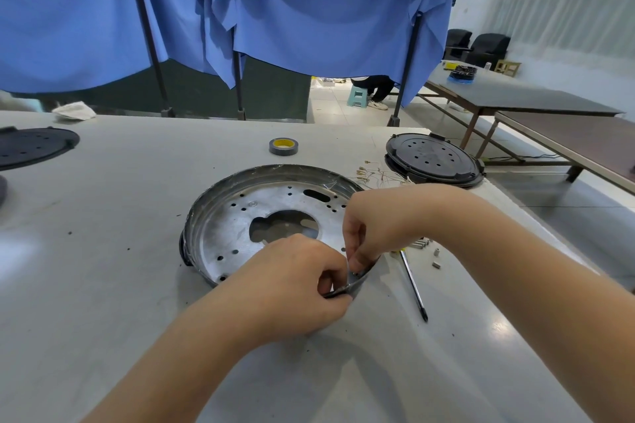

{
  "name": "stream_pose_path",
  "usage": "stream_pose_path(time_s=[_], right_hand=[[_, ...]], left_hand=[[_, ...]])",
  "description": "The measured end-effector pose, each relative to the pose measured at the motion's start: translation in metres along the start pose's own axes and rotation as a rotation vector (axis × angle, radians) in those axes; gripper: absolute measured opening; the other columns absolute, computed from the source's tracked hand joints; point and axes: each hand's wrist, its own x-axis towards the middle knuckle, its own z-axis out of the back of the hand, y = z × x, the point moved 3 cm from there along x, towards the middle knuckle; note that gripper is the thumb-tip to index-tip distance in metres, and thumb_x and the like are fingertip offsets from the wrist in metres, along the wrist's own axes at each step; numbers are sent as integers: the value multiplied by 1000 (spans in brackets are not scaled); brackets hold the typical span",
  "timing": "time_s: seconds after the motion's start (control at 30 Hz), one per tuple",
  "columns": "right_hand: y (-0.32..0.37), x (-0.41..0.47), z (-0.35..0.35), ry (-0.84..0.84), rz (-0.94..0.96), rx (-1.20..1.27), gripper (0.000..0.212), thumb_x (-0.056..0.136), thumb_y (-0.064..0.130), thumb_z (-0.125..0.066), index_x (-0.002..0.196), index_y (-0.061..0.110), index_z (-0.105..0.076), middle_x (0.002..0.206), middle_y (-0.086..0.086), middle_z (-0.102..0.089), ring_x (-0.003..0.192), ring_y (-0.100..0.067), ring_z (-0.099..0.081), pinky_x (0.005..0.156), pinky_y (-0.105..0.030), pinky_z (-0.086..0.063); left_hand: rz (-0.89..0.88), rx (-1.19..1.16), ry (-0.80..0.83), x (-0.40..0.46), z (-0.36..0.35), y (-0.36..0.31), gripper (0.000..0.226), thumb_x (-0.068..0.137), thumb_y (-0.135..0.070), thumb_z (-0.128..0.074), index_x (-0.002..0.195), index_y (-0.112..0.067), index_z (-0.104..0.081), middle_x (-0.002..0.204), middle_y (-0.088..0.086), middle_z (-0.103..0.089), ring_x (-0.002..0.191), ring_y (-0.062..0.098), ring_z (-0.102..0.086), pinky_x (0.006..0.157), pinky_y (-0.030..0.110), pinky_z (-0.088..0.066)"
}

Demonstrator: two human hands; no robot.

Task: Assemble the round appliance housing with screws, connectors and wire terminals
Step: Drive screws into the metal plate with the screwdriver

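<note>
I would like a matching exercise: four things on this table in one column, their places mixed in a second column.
1. tape roll
2. screwdriver
3. black round cover
4. round metal housing

a. under both hands
b. at the table's far right corner
c. behind the housing, standing alone
d. right of the housing, beside small screws

Pairs: 1-c, 2-d, 3-b, 4-a

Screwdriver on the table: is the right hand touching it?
Cannot tell. In the head view the screwdriver lies on the table with its handle end running under the right hand, whose wrist hides any contact. The fingers pinch the housing rim.
</note>
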Motion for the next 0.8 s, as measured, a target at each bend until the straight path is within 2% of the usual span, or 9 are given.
stream_pose_path(time_s=[0.1, 0.37, 0.5, 0.63, 0.73, 0.8], right_hand=[[1, 1, 0, 7, -8, -4, 11, 81, 37, -74, 75, 30, -69, 65, 15, -60, 58, -1, -50, 50, -18, -35], [-1, 1, 3, 38, -35, 54, 11, 80, 39, -75, 77, 30, -69, 63, 18, -58, 64, -1, -51, 54, -18, -35], [-2, 1, 2, 40, -52, 55, 11, 80, 40, -75, 78, 30, -70, 53, 20, -57, 60, -1, -48, 52, -18, -34], [-2, 2, 3, 34, -64, 38, 11, 79, 41, -75, 77, 31, -71, 42, 26, -52, 55, 0, -48, 49, -16, -35], [-2, 0, 1, 21, -38, 64, 10, 81, 38, -75, 78, 29, -70, 50, 21, -58, 48, 6, -50, 41, -7, -35], [-3, -3, -2, -5, -8, 86, 8, 81, 35, -75, 81, 27, -71, 67, 13, -66, 57, 2, -54, 51, -12, -41]], left_hand=[[4, -4, 2, 0, -1, 1, 29, 80, -39, -66, 58, -35, -48, 66, -11, -57, 68, 2, -50, 52, 15, -31], [-2, -23, -11, 0, -1, 2, 19, 80, -40, -66, 67, -32, -56, 67, -12, -58, 67, 1, -51, 51, 14, -32], [-9, -21, -18, 1, -1, 1, 17, 81, -40, -66, 71, -27, -60, 68, -9, -60, 69, 2, -52, 54, 15, -36], [-11, -12, -23, 1, -1, 1, 20, 80, -39, -66, 67, -29, -56, 68, -8, -60, 69, 3, -51, 53, 16, -36], [-9, -7, -29, 1, -2, 2, 21, 80, -40, -65, 68, -26, -56, 68, -8, -58, 70, 4, -51, 53, 16, -36], [-12, 0, -43, 0, -2, 3, 20, 80, -40, -64, 73, -22, -59, 69, -6, -58, 74, 8, -52, 53, 17, -36]])
